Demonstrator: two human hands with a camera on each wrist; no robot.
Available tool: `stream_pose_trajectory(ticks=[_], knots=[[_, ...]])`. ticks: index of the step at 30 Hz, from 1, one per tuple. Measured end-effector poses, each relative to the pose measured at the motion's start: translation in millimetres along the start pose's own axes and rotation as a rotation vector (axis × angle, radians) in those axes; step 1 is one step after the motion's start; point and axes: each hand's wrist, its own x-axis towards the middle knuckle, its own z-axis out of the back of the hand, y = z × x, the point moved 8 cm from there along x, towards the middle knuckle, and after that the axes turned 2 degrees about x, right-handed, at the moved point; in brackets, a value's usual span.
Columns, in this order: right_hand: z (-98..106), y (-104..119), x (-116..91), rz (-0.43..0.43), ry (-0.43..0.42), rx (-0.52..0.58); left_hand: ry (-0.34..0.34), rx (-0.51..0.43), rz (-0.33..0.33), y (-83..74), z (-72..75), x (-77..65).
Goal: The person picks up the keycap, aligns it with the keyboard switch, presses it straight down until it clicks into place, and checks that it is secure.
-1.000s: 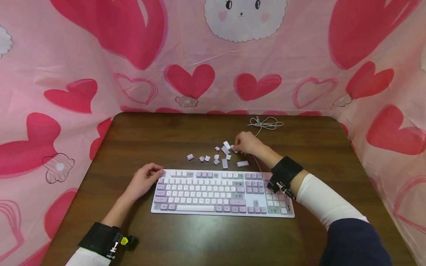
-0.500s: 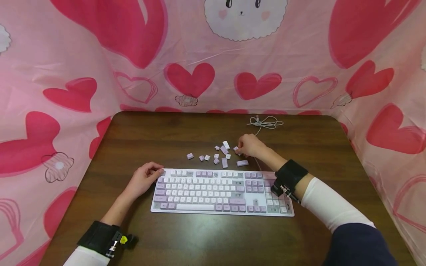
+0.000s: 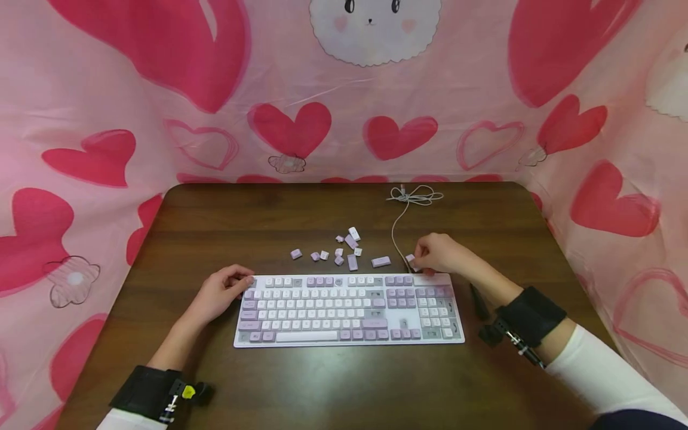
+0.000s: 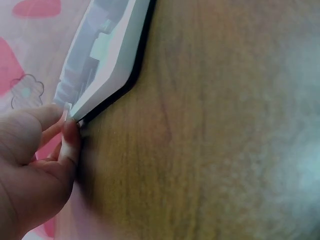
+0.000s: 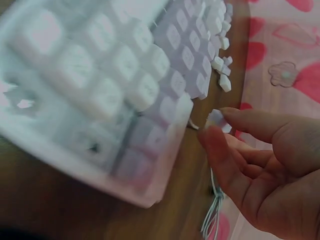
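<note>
A white and light-purple keyboard lies flat on the table, with several bare switch spots among its keys. My left hand grips its far left corner; in the left wrist view the thumb and fingers pinch that corner. Just beyond the keyboard's far right part, my right hand pinches a small light-purple keycap between thumb and fingertip. In the head view the fingers partly cover this keycap. Several loose purple and white keycaps lie scattered behind the keyboard's middle.
One longer purple keycap lies apart, to the right of the other loose ones. A thin cable runs from the keyboard's back to a tied bundle. Pink heart-printed cloth hangs behind the brown table and at both sides.
My right hand has carried the keycap away from the loose ones, rightward and nearer, to the keyboard's far right edge. The left hand stays on its corner. The head view has shifted slightly.
</note>
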Motion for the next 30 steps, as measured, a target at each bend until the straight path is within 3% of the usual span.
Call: stream_pose_trajectory(ticks=[7, 15, 22, 30], knots=[[-4.2, -24.2, -35.7, -0.079, 0.069, 0.019, 0.01, 0.049, -0.022, -1.4, 2.8, -4.7], [-5.0, -42.7, -65.0, -0.176, 0.166, 0.161, -0.014, 0.084, -0.038, -7.2, 3.6, -2.1], [-22.3, -55.9, -77.4, -0.229, 0.342, 0.322, 0.012, 0.058, 0.003, -6.6, 4.2, -1.9], [-31.4, -64.2, -78.1, -0.269, 0.38, 0.396, 0.031, 0.024, 0.018, -5.2, 4.0, -1.3]])
